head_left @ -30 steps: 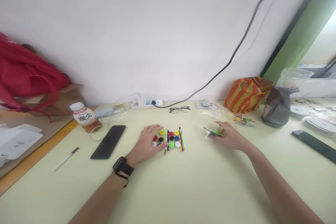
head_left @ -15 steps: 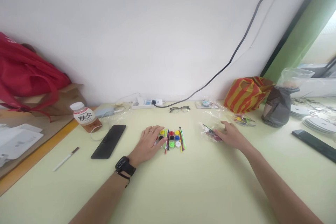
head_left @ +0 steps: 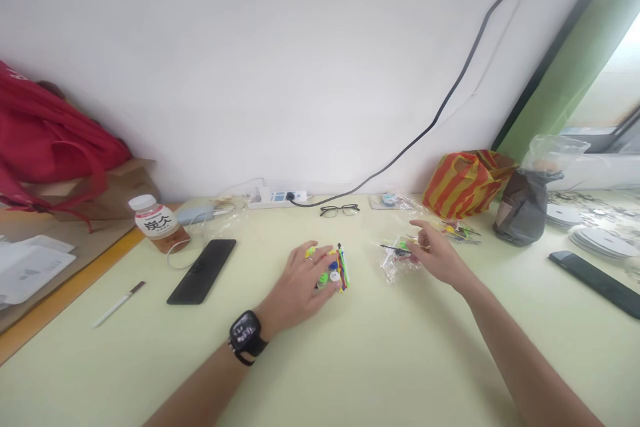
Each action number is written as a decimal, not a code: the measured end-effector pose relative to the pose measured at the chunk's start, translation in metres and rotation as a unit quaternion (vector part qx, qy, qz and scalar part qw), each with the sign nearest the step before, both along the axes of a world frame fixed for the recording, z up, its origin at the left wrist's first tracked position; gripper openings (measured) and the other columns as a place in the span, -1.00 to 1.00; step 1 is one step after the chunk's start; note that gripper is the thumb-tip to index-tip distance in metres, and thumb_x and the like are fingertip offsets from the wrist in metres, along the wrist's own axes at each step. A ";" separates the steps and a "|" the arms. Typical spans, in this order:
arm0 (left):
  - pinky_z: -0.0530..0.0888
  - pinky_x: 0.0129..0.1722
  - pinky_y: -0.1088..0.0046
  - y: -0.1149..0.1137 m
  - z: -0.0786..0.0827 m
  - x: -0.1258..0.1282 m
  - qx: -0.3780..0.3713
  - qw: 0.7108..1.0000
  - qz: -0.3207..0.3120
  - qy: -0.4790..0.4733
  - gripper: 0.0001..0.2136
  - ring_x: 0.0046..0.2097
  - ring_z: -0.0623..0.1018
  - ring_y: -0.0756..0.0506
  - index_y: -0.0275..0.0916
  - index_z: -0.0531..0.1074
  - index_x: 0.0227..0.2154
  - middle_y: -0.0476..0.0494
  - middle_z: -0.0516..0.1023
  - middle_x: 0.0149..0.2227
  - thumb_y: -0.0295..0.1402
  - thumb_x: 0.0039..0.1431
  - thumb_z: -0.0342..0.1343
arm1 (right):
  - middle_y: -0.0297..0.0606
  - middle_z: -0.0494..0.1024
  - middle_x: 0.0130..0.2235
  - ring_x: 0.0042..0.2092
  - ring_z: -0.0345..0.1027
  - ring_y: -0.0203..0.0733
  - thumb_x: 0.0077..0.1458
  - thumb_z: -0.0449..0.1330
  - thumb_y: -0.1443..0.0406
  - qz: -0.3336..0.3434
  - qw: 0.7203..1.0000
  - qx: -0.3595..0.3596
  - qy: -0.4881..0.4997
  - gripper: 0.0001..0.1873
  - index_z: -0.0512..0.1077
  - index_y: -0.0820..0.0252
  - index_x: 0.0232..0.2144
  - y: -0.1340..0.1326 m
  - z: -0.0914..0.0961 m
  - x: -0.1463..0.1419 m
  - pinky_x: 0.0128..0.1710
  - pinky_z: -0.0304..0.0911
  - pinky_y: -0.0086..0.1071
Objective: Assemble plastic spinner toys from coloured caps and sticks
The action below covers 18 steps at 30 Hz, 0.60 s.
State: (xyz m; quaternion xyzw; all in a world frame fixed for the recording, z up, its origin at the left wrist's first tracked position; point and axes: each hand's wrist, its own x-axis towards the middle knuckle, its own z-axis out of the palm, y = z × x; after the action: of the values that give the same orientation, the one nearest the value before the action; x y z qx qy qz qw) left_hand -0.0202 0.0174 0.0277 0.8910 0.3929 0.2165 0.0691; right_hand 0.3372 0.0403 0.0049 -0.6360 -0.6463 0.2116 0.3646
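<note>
My left hand (head_left: 303, 280) lies palm down over small round coloured pieces (head_left: 335, 276), its fingers spread and partly hiding them. White, green, blue and yellow ones show between the fingers. Right beside them, near the thumb and fingertips, stands a bundle of thin coloured arrow-shaped strips (head_left: 343, 269). Further right, my right hand (head_left: 434, 252) pinches a thin black pointed strip (head_left: 393, 249) above a crinkled clear plastic bag (head_left: 395, 270). Some coloured bits show in or under that bag; the fingers cover part of them.
A black phone (head_left: 202, 271), a pen (head_left: 119, 304) and a drink bottle (head_left: 157, 223) are at left. Eyeglasses (head_left: 340, 211) and a power strip (head_left: 277, 197) lie by the wall. At right are a striped bag (head_left: 463, 183), a grey bag (head_left: 523, 207), white discs (head_left: 603, 241) and another dark phone (head_left: 595, 280).
My left hand has slid right and now covers more of the round pieces; the left strips no longer show. The black strip lies flatter in my right hand, and the clear bag has shifted.
</note>
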 end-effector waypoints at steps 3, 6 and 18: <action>0.27 0.30 -0.06 -0.001 0.010 0.028 -0.004 0.998 -0.059 0.032 -0.64 0.35 0.26 -0.37 -0.04 0.47 0.17 -0.17 0.47 0.25 -0.11 0.40 0.03 | -0.34 0.37 -0.31 -0.33 0.43 -0.14 0.25 0.09 0.13 0.025 0.999 0.007 -0.030 -0.49 0.27 0.08 0.21 0.006 0.019 -0.006 -0.32 0.39 -0.29; 0.37 0.15 0.04 0.015 0.017 0.053 -0.010 0.995 -0.088 0.056 -0.76 0.17 0.41 -0.30 -0.12 0.57 -0.07 -0.19 0.62 0.00 -0.19 0.39 0.06 | -0.30 0.46 -0.27 -0.31 0.44 -0.14 0.21 0.10 0.23 0.076 0.991 -0.023 -0.105 -0.42 0.24 0.08 0.28 0.017 0.043 -0.012 -0.33 0.35 -0.33; 0.41 -0.02 0.20 0.051 0.016 0.080 -0.088 0.984 -0.088 0.127 -0.92 -0.07 0.52 -0.24 -0.19 0.53 -0.43 -0.15 0.64 -0.29 -0.44 0.10 0.15 | -0.22 0.62 -0.18 -0.25 0.51 -0.08 0.08 0.19 0.24 0.082 0.970 -0.105 -0.205 -0.35 0.39 0.04 0.25 0.042 0.064 0.007 -0.36 0.34 -0.33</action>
State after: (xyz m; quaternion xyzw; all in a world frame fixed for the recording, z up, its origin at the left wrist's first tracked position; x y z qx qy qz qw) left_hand 0.0599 0.0687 0.0441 0.9328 0.3362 0.0592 0.1156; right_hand 0.3444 0.0821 0.0689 -0.6453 -0.7315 0.1726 0.1364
